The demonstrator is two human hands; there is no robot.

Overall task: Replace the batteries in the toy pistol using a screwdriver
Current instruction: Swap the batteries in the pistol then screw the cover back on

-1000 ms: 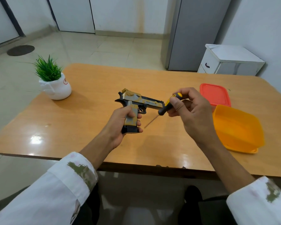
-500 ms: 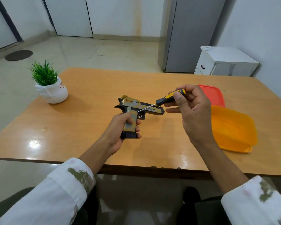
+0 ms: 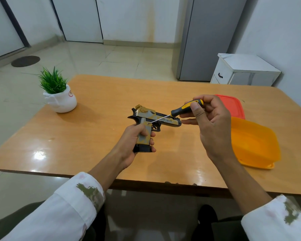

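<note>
Between the left fingers (image 3: 152, 135) sits the toy pistol (image 3: 156, 116).

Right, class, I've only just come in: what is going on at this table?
A person sitting at a wooden table grips a toy pistol by its handle with the left hand, just above the tabletop. The right hand holds a black and yellow screwdriver, its tip set against the top of the pistol's grip. No batteries are in view. An orange container and a red lid lie to the right, and a small potted plant stands to the left.
</note>
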